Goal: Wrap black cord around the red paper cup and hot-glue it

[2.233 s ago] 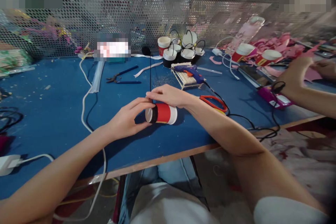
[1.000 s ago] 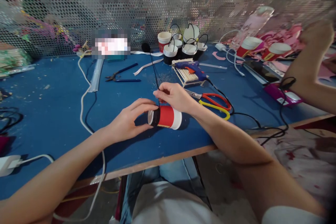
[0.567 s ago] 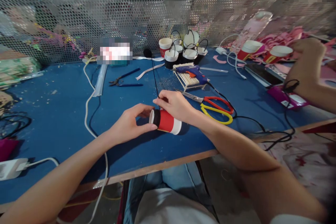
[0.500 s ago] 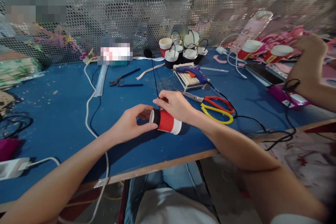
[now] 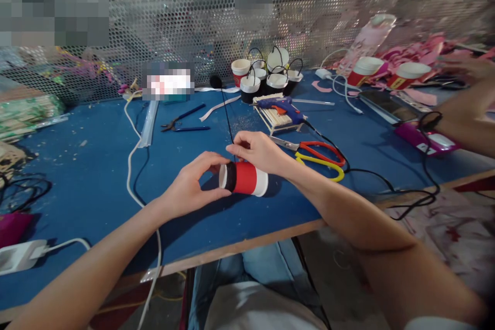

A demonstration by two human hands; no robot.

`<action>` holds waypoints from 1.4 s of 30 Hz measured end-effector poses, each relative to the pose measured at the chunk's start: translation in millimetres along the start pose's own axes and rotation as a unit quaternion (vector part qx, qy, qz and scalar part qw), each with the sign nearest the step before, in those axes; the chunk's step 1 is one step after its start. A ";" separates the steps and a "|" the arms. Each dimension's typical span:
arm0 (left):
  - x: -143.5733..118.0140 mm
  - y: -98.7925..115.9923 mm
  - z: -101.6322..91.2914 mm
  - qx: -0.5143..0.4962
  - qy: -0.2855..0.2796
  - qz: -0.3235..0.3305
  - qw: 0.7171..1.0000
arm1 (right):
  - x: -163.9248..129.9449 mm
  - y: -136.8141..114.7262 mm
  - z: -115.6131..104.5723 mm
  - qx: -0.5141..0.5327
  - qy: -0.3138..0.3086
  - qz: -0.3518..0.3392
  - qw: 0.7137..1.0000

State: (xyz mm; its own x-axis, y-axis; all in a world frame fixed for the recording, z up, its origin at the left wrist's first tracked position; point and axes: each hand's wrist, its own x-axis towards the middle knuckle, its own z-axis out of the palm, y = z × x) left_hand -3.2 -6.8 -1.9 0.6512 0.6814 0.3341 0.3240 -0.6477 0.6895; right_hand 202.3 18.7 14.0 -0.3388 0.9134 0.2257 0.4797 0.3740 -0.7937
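Observation:
A red paper cup [image 5: 246,178] with a black band at one end lies on its side on the blue table [image 5: 85,165]. My left hand [image 5: 191,185] grips the cup's black end. My right hand [image 5: 258,150] rests over the cup and pinches a thin black wire [image 5: 227,118] against the black band. The wire rises toward a small black pompom [image 5: 215,81] at its far end.
Scissors with red and yellow handles [image 5: 317,157], a blue glue gun [image 5: 282,105] on a stick rack, pliers [image 5: 181,118], finished cups with wire handles [image 5: 266,75] and cables lie around. Another person's arm [image 5: 464,113] works at the right. A perforated metal screen backs the table.
The cup has shifted slightly under my hands and the wire leans more to the left. The other person's hand at the right has dropped lower.

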 end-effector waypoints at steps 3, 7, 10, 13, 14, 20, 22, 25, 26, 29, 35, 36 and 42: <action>1.2 3.1 -1.9 0.041 -0.001 0.013 0.999 | -0.1 -0.6 -0.4 -0.007 -0.004 0.000 1.000; 1.8 4.5 -3.0 0.074 -0.010 0.018 0.997 | -0.8 -3.2 -0.2 -0.015 -0.008 0.001 1.000; 1.4 2.9 -2.9 0.079 -0.018 0.024 0.996 | -1.2 -3.9 0.7 -0.026 -0.008 -0.001 1.000; 1.0 2.0 -2.7 0.083 -0.022 0.030 0.996 | -1.4 -3.3 1.3 -0.036 -0.012 0.001 0.999; 1.0 2.2 -2.7 0.085 -0.021 0.033 0.996 | -1.5 -2.9 1.3 -0.037 -0.013 0.001 0.999; 1.3 4.6 -3.0 0.109 -0.028 0.048 0.993 | -1.0 0.5 1.0 -0.026 -0.023 -0.015 0.999; 0.9 5.2 -3.1 0.117 -0.032 0.051 0.991 | -0.2 1.1 0.5 -0.019 -0.024 -0.011 0.999; -0.4 6.8 -3.3 0.124 -0.047 0.052 0.990 | 1.6 -0.3 -0.8 0.000 -0.033 -0.009 0.999; -0.9 7.5 -3.4 0.127 -0.054 0.049 0.989 | 2.5 -1.5 -1.2 0.010 -0.038 -0.008 0.999; -2.3 9.9 -3.4 0.143 -0.077 0.042 0.986 | 6.8 -6.9 -1.6 0.035 -0.051 -0.010 0.998; -1.0 12.2 -2.6 0.140 -0.068 0.041 0.987 | 19.8 -7.8 1.2 0.013 -0.075 0.011 0.997; -0.4 12.4 -2.5 0.135 -0.064 0.041 0.988 | 21.1 -5.4 -0.3 -0.008 -0.075 0.028 0.997; 2.2 11.7 -2.9 0.102 -0.060 0.035 0.992 | 21.1 7.1 -46.8 -0.101 0.029 0.088 0.991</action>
State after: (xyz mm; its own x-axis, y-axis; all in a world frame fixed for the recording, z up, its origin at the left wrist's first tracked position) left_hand -0.1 -11.9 8.7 0.7501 0.5945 0.2898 0.3992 -0.7563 0.5184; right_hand 236.4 48.2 39.5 -0.1923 0.9726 0.1304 0.6814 0.2280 -0.6955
